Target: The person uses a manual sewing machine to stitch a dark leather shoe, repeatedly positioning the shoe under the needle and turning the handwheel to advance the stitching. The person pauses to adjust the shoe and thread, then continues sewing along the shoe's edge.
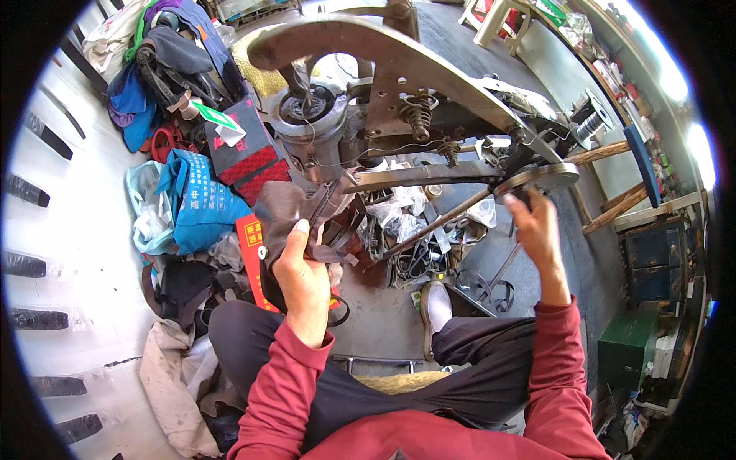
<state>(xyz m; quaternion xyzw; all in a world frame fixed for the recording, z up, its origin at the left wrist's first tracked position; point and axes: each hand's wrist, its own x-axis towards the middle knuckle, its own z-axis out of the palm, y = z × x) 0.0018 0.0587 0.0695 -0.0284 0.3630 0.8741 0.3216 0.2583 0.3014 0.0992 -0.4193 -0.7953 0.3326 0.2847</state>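
Observation:
My left hand (302, 270) grips a brown leather piece with a zip (282, 210), thumb on top beside the zip. A round metal snap shows on the leather's left edge. The leather's upper end lies against the round metal arm (313, 149) of a hand-cranked sewing machine; that arm hides the stitching point. My right hand (537, 227), slightly blurred, is at the rim of the machine's metal handwheel (537, 178), thumb and fingers against it. Above spans the machine's curved metal lever (368, 43), with coil springs (418, 115) below it. A thread runs along the machine.
Left of the machine are a blue bag (201, 210), a black-and-red box (241, 138) and piled cloth (172, 57). Tools and plastic bags (402, 221) lie beneath the machine. A thread spool (592, 118) stands at right, near a wooden-legged stool (641, 167).

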